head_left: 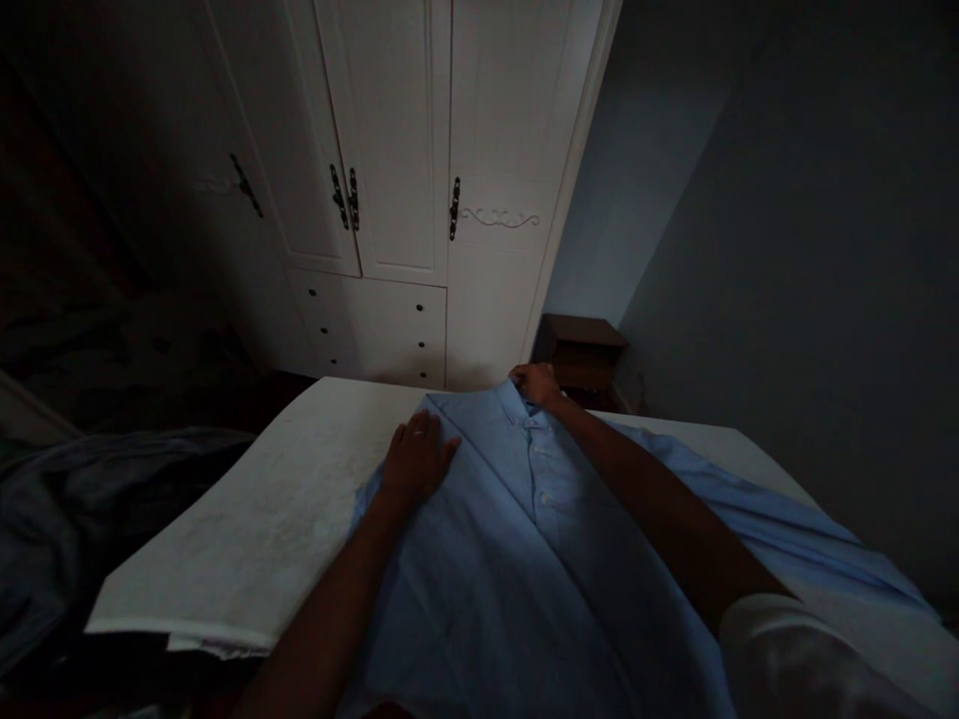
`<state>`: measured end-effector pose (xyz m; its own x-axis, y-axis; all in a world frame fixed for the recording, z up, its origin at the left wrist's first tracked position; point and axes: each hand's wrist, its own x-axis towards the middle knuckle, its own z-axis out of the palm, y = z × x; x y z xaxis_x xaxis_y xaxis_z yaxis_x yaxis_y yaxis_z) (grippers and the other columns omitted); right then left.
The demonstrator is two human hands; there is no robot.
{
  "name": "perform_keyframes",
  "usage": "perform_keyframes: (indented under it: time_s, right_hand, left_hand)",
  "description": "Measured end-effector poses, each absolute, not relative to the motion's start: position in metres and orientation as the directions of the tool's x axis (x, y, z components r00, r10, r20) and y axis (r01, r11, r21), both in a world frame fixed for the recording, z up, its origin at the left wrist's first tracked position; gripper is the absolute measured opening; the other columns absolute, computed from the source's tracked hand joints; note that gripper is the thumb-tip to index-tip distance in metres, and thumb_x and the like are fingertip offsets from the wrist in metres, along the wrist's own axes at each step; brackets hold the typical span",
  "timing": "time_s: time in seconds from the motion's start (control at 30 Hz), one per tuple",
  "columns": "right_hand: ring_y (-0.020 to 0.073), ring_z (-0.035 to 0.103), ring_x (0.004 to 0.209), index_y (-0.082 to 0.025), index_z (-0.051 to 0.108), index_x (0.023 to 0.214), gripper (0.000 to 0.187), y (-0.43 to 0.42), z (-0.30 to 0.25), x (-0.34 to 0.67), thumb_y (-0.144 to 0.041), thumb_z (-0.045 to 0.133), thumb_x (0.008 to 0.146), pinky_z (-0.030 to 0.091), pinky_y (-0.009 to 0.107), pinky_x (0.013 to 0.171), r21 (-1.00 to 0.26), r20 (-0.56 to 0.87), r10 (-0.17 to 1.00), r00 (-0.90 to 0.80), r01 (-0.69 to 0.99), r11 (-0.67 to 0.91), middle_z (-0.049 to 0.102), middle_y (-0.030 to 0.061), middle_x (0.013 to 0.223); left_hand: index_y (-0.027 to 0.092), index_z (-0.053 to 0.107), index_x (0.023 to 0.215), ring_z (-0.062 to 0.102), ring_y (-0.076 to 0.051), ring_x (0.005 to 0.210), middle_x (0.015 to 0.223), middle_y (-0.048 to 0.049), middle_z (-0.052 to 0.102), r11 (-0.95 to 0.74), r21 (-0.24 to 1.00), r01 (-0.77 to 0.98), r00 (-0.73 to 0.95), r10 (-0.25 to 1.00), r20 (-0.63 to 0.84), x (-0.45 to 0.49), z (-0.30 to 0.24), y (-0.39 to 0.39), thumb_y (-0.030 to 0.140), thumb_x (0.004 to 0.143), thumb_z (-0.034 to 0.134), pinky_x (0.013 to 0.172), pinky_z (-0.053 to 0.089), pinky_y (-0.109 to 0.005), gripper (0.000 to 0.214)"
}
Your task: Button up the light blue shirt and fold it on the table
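Note:
A light blue button-up shirt (486, 539) lies front side up on a white table (285, 489), its collar at the far edge. My left hand (416, 454) rests flat on the shirt near the shoulder on the left, fingers stretched out, a ring on one finger. At the collar, my right hand (535, 381) has its fingers curled round the collar's far right side. One sleeve stretches out to the right across the table. Part of the shirt's right half is hidden under my right forearm.
Behind the table stands a white wardrobe (390, 130) with dark handles and small drawers. A brown low cabinet (584, 345) sits by the grey wall at the back right. Dark crumpled cloth (52, 529) lies at the left. The room is dim.

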<state>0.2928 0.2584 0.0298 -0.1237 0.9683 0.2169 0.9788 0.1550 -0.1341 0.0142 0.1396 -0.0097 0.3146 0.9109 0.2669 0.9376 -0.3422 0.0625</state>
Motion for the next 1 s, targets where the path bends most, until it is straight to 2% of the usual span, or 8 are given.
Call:
perform_keyframes:
  time_s: [0.13,0.33,0.43,0.53,0.6,0.7,0.83,1.0]
  right_hand:
    - [0.0176,0.068,0.107,-0.022,0.073,0.111,0.036,0.256,0.023,0.297,-0.010,0.049,0.087,0.048,0.026,0.097,-0.180,0.190,0.968,-0.164,0.963,0.199,0.074,0.0036,0.114]
    - [0.0201,0.063,0.116,-0.018,0.066,0.124,0.038,0.237,0.035,0.339,-0.015,0.047,0.091,0.047,0.030,0.101,-0.196,0.212,0.971,-0.108,0.969,0.150,0.067,0.0077,0.127]
    - [0.0228,0.067,0.108,-0.017,0.072,0.111,0.031,0.223,0.042,0.370,-0.016,0.047,0.091,0.051,0.030,0.093,-0.176,0.155,0.987,-0.038,0.982,0.066,0.071,0.0102,0.117]
    - [0.0236,0.070,0.096,-0.018,0.076,0.092,0.024,0.203,0.043,0.397,-0.021,0.052,0.090,0.053,0.029,0.083,-0.160,0.079,0.997,-0.001,0.987,0.014,0.076,0.0091,0.100]
    - [0.0230,0.071,0.089,-0.019,0.076,0.086,0.021,0.187,0.042,0.411,-0.026,0.056,0.089,0.053,0.028,0.078,-0.164,0.042,0.999,0.005,0.986,0.002,0.076,0.0078,0.093]
    - [0.0218,0.071,0.086,-0.018,0.076,0.087,0.020,0.164,0.038,0.428,-0.028,0.059,0.088,0.053,0.027,0.074,-0.184,0.018,1.000,0.017,0.983,-0.014,0.077,0.0077,0.092]
    - [0.0200,0.071,0.090,-0.017,0.076,0.088,0.016,0.142,0.032,0.443,-0.020,0.061,0.086,0.052,0.024,0.079,-0.211,0.025,0.998,0.054,0.976,-0.048,0.077,0.0067,0.097]
    - [0.0212,0.069,0.098,-0.020,0.076,0.095,0.024,0.135,0.023,0.448,-0.017,0.053,0.090,0.051,0.026,0.084,-0.225,0.099,0.979,0.177,0.963,-0.152,0.075,0.0060,0.104]
  left_hand:
    - [0.004,0.044,0.141,0.037,-0.033,0.141,0.150,-0.0240,0.041,-0.343,0.065,0.937,0.316,0.912,0.262,0.014,-0.010,0.141,0.052,0.099,0.027,0.115,0.028,-0.047,0.066]
    - [0.006,0.045,0.140,0.038,-0.032,0.140,0.150,-0.0237,0.042,-0.350,0.075,0.934,0.320,0.910,0.263,0.014,-0.008,0.141,0.051,0.099,0.029,0.114,0.028,-0.048,0.063]
    - [0.005,0.045,0.140,0.038,-0.033,0.140,0.149,-0.0244,0.042,-0.356,0.065,0.932,0.329,0.908,0.261,0.014,-0.007,0.142,0.051,0.099,0.029,0.114,0.029,-0.048,0.064]
    - [0.003,0.045,0.139,0.039,-0.033,0.140,0.148,-0.0251,0.043,-0.365,0.034,0.930,0.344,0.901,0.263,0.014,-0.006,0.143,0.051,0.099,0.027,0.113,0.030,-0.047,0.065]
    - [0.004,0.046,0.139,0.039,-0.033,0.139,0.148,-0.0248,0.044,-0.370,0.017,0.929,0.352,0.897,0.269,0.013,-0.006,0.143,0.051,0.099,0.026,0.112,0.031,-0.047,0.064]
    - [0.005,0.046,0.139,0.039,-0.032,0.140,0.148,-0.0244,0.043,-0.366,0.012,0.930,0.350,0.897,0.270,0.014,-0.006,0.142,0.051,0.099,0.027,0.112,0.032,-0.048,0.063]
    - [0.003,0.045,0.139,0.038,-0.033,0.140,0.147,-0.0253,0.044,-0.374,0.007,0.927,0.360,0.897,0.258,0.013,-0.006,0.144,0.050,0.099,0.026,0.112,0.032,-0.048,0.065]
    - [0.005,0.048,0.137,0.042,-0.032,0.138,0.147,-0.0243,0.045,-0.388,0.017,0.922,0.370,0.891,0.265,0.010,-0.009,0.151,0.052,0.098,0.026,0.110,0.034,-0.047,0.064]
